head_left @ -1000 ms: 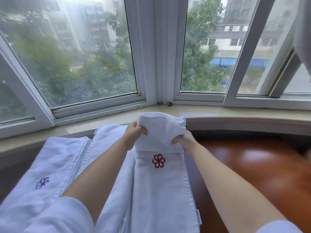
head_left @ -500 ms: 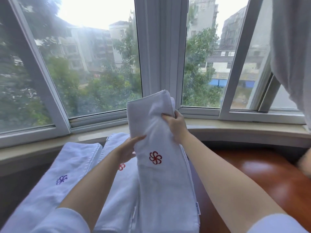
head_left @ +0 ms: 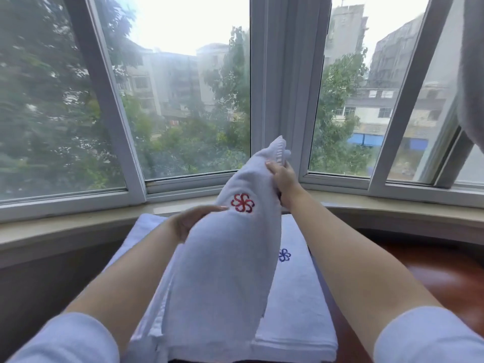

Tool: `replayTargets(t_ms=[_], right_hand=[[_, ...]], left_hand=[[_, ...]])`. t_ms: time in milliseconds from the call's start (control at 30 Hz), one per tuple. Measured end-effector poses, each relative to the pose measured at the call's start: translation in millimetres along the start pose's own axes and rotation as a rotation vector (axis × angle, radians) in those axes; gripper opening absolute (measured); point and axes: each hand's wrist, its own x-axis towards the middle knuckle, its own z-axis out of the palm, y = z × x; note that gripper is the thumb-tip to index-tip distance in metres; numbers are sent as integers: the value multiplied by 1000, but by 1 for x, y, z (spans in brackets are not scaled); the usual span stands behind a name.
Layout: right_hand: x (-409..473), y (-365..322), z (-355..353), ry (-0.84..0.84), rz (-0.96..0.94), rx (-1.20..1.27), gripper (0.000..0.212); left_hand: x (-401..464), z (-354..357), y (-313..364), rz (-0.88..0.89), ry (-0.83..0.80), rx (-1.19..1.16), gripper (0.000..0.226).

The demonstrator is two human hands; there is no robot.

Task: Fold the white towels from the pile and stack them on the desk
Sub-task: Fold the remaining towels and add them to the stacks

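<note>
Two hands steady a folded towel (head_left: 222, 271) tilted lengthwise: right hand (head_left: 284, 179) pinching its far end, left hand (head_left: 190, 221) flat-fingered just below, above the stack (head_left: 296, 297).

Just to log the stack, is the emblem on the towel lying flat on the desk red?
No, the flat towel bears a blue emblem.

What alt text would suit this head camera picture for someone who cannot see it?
Two hands lift a folded white towel with a red flower emblem: the right hand grips its upper edge, the left hand supports its side. Below lies a towel with a blue emblem, before a bay window.
</note>
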Motion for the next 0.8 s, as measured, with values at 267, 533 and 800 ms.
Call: replayTargets(t_ms=[267,533,800], right_hand=[[-21,30,86,-253,84,-11,53],[-29,102,199,-244,224,-39,58],[-10,161,254,-190,274,-97,57]], left_hand=[[-75,-70,-13,11,90,76,65],[-154,-159,-45,18,196,16,62],[-158,-240,-75,-164,234,0,63]])
